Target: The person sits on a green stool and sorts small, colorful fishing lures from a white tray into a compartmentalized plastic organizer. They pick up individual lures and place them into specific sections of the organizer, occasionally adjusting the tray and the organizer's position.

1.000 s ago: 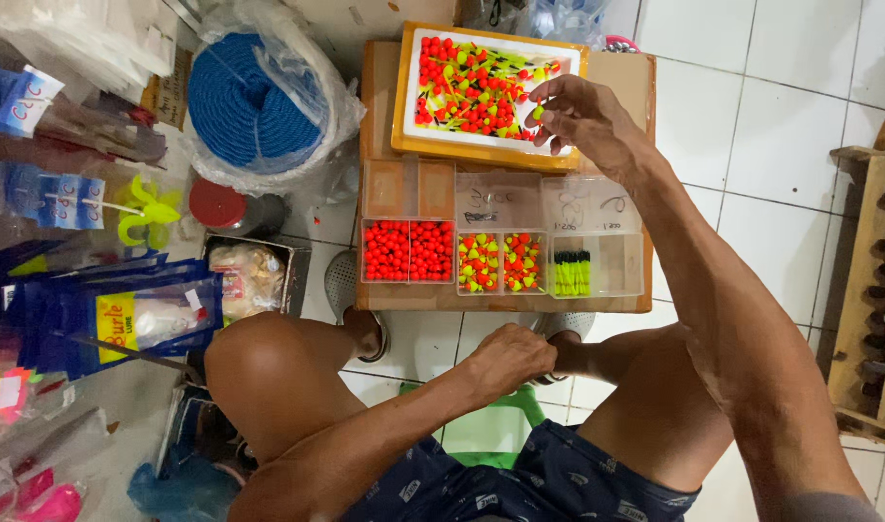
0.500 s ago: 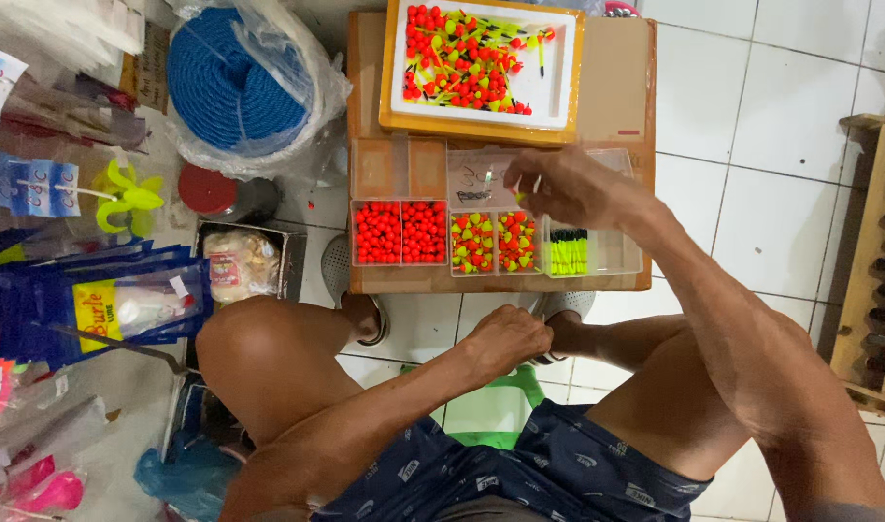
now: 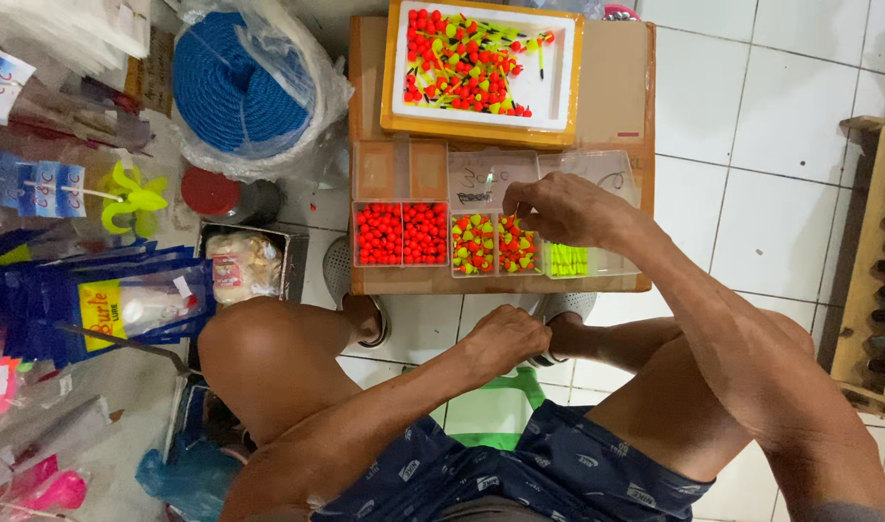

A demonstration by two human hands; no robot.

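Bare arms, no sleeves in view, no watch or rings to be seen on the left hand (image 3: 505,340) or the right hand (image 3: 558,208). Bare knees and thighs too. Dark blue shorts (image 3: 549,474) — dotted with small pale printed marks. Sandals (image 3: 370,319) on the feet — mostly hidden behind the legs.

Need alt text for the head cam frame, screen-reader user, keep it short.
Seen from above, a seated person's right hand reaches over small clear boxes of red and yellow-green fishing floats on a cardboard box, fingertips pinched above the two-tone ones. The left hand rests closed between the knees. A white tray of mixed floats sits behind, a blue rope coil to the left.
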